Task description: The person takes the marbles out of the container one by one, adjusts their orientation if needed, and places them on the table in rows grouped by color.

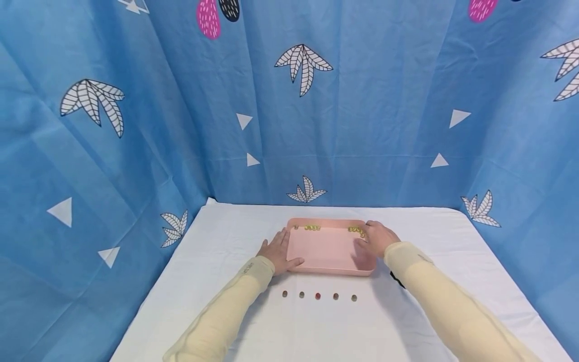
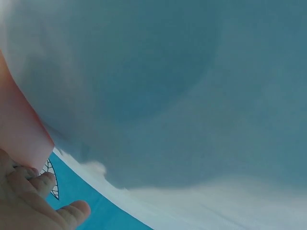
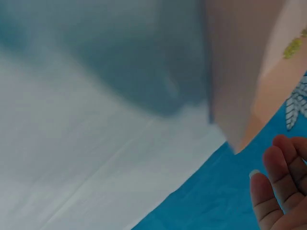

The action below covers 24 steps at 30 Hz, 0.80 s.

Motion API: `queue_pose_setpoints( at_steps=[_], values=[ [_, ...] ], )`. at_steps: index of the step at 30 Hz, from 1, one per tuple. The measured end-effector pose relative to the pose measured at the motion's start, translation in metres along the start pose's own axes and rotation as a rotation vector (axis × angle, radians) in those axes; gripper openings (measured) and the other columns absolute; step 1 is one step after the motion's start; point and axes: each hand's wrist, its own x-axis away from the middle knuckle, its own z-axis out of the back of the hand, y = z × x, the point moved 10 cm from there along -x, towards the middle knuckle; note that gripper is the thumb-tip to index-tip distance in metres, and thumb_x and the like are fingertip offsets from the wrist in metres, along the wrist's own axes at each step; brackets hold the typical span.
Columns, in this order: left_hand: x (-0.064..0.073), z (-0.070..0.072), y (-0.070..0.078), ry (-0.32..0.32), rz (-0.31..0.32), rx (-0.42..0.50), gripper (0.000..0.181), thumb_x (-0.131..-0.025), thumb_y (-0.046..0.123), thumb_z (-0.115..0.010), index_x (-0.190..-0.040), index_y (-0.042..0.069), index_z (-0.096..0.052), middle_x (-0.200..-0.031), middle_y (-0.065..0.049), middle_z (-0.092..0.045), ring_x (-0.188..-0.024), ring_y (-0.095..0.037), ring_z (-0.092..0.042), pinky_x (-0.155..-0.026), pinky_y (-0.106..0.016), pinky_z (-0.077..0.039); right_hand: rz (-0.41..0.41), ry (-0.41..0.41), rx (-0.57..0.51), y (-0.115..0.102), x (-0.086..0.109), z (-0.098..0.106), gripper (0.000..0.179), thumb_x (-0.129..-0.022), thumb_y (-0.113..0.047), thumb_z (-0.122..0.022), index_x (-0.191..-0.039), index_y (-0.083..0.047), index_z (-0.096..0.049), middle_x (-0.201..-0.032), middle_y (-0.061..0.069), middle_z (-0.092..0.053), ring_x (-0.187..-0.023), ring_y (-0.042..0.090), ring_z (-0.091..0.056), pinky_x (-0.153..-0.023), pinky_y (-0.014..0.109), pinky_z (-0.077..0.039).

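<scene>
A shallow pink tray (image 1: 323,251) lies on the white cloth between my two hands. My left hand (image 1: 277,252) rests along its left side, fingers straight, the thumb over the front left corner. My right hand (image 1: 379,237) reaches over the right rim near the back corner, with its thumb inside the tray. In the right wrist view, several right-hand fingers (image 3: 283,182) are extended beyond the tray wall. Small yellow-green pieces (image 1: 356,230) lie in the back right corner, close to the right fingertips. More yellow-green pieces (image 1: 312,228) sit along the back wall, and a brownish piece (image 1: 296,227) lies at the back left.
In front of the tray, several small round pieces form a row on the white cloth (image 1: 316,327), among them a red piece (image 1: 318,296) and a brown piece (image 1: 285,293). A blue patterned curtain (image 1: 362,125) hangs behind and at both sides of the table.
</scene>
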Motion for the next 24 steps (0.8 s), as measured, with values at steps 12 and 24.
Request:
queue_pose_setpoints(
  at_steps=[12, 24],
  values=[
    [-0.001, 0.000, -0.002, 0.028, -0.016, -0.008, 0.112, -0.079, 0.084, -0.036, -0.155, 0.007, -0.006, -0.162, -0.006, -0.004, -0.147, -0.024, -0.010, -0.113, -0.057, -0.018, 0.020, -0.075, -0.151, -0.036, -0.041, -0.007, 0.047, -0.094, -0.033, -0.062, -0.130, -0.003, -0.060, -0.112, 0.013, -0.066, -0.104, 0.028, -0.063, -0.090, 0.045, -0.050],
    [0.000, 0.001, 0.002, 0.024, -0.022, 0.003, 0.110, -0.081, 0.081, -0.040, -0.155, 0.006, -0.006, -0.162, -0.006, -0.002, -0.147, -0.026, -0.009, -0.113, -0.059, -0.016, -0.050, -0.149, -0.119, -0.036, -0.075, -0.035, 0.043, -0.090, -0.040, -0.066, -0.127, -0.017, -0.064, -0.112, 0.001, -0.067, -0.104, 0.019, -0.062, -0.086, 0.045, -0.051]
  ],
)
